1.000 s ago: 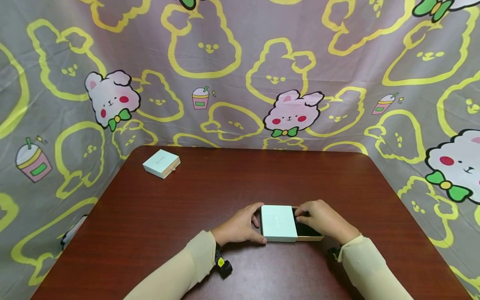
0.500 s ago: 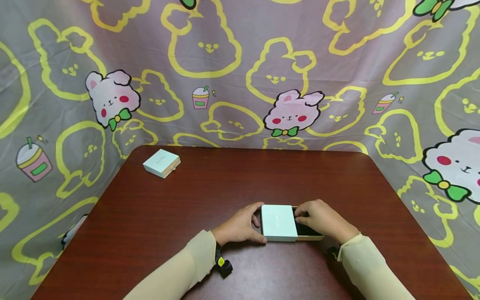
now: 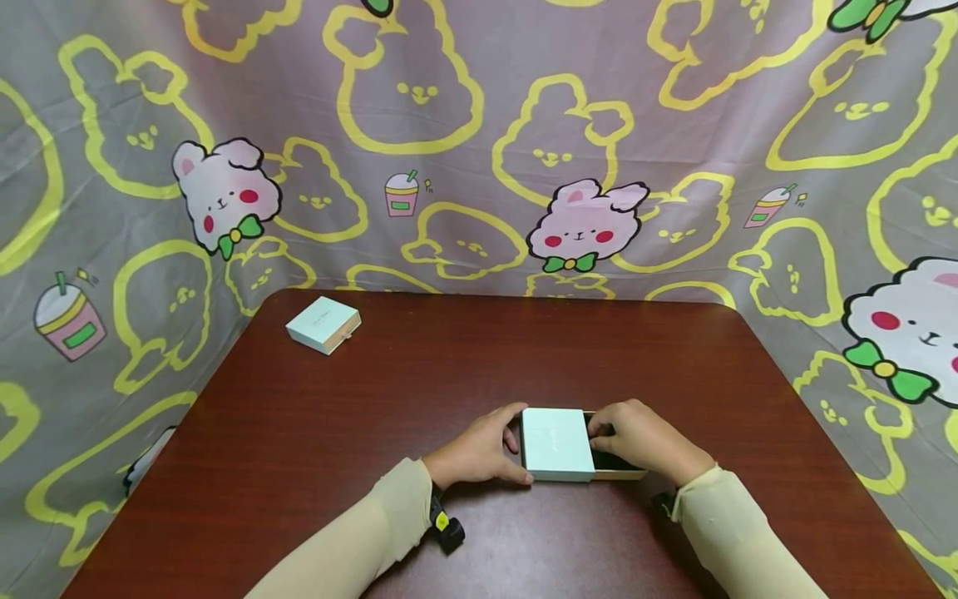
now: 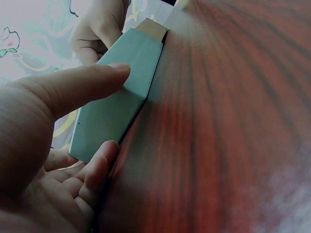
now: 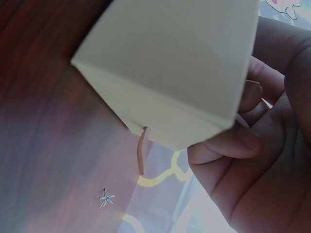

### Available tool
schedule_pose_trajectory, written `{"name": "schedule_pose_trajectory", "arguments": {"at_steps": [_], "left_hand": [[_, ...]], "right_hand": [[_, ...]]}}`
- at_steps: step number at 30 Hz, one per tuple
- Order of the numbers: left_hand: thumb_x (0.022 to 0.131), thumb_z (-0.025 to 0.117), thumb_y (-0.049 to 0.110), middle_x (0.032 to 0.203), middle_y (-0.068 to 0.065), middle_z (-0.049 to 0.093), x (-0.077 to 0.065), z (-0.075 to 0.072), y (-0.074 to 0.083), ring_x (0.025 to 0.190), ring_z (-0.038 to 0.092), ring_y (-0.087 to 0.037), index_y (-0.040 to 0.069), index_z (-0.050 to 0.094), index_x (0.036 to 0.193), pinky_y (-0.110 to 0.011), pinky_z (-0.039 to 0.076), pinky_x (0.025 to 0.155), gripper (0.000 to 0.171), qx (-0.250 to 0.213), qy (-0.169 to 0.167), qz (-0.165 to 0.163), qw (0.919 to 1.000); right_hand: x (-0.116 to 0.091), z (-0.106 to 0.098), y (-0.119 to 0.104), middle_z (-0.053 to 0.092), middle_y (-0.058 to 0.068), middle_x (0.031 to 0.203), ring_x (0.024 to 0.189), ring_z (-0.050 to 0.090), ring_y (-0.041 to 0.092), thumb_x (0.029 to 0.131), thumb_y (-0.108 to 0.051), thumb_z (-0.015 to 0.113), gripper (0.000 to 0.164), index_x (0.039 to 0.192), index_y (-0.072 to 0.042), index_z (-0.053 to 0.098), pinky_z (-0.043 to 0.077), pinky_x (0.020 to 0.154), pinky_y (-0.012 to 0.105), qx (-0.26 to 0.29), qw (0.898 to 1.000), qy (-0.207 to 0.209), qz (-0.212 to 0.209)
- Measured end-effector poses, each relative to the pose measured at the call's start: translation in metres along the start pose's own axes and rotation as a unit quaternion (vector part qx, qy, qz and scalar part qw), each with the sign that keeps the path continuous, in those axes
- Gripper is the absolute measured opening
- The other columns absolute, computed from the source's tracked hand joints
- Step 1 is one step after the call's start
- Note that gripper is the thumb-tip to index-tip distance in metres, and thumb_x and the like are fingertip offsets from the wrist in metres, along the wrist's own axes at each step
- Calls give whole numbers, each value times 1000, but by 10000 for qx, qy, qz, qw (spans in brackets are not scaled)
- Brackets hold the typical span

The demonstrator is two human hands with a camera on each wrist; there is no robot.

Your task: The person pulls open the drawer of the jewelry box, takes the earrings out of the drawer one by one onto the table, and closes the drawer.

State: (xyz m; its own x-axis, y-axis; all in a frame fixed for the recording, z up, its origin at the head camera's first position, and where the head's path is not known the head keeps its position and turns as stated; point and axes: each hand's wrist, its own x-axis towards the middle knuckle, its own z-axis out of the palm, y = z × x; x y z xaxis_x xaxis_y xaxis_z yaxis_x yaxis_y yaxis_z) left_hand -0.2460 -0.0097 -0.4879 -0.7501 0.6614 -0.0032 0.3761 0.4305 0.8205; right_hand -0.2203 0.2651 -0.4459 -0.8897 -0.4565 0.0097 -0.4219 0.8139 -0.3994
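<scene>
At far left, a small pale green box [image 3: 323, 323], closed, sits by the back-left corner of a reddish-brown table [image 3: 449, 358], unmoved since the earlier frames. Near the middle, the person's left hand [image 3: 477, 449] pinches the left end of a mint box sleeve [image 3: 555, 445] between thumb and fingers, the same grip as a second ago. The sleeve lies flat on the table, its dark-lined tray [image 3: 619, 476] drawn partly out to the right, no farther than before. The right hand [image 3: 649, 437] dips its fingers into the tray; its thumb now appears slightly lower (the one visible change). Whether those hidden fingertips pinch anything, I cannot tell. From the right wrist, a ribbon tab [image 5: 142, 153] shows on the tray's end; a star shape [image 5: 106, 198] is too small to identify.
</scene>
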Motion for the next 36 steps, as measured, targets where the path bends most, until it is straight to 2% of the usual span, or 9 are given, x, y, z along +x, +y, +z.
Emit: {"name": "schedule_pose_trajectory", "arguments": {"at_steps": [14, 23, 30, 36], "left_hand": [[63, 93, 26, 86, 3, 61, 0, 0, 1, 75, 58, -8, 5, 33, 149, -25, 47, 72, 107, 52, 23, 6, 10000], [64, 93, 27, 87, 3, 60, -1, 0, 0, 75, 58, -8, 6, 32, 149, -25, 47, 71, 107, 52, 12, 10, 10000], [63, 94, 26, 88, 2, 60, 0, 1, 0, 75, 58, -9, 6, 34, 148, -25, 47, 70, 106, 9, 44, 36, 10000], [62, 94, 25, 87, 1, 60, 1, 2, 0, 75, 59, -10, 7, 35, 148, -25, 47, 71, 105, 20, 65, 6, 10000]], "right_hand": [[0, 0, 3, 59, -18, 75, 67, 50, 2, 82, -9, 76, 14, 80, -22, 72, 44, 60, 26, -69, 9999, -9, -137], [-1, 3, 3, 60, -17, 80, 72, 54, 3, 80, -9, 78, 17, 79, -23, 70, 46, 64, 28, -207, 9987, 271, -374], [-1, 3, 4, 62, -15, 83, 76, 57, 5, 80, -10, 78, 14, 81, -23, 72, 47, 67, 29, -271, 9990, 251, -245], [-1, 2, 5, 61, -16, 80, 73, 55, 4, 81, -10, 77, 14, 80, -22, 71, 46, 64, 28, -215, 9988, 216, -371]]}}
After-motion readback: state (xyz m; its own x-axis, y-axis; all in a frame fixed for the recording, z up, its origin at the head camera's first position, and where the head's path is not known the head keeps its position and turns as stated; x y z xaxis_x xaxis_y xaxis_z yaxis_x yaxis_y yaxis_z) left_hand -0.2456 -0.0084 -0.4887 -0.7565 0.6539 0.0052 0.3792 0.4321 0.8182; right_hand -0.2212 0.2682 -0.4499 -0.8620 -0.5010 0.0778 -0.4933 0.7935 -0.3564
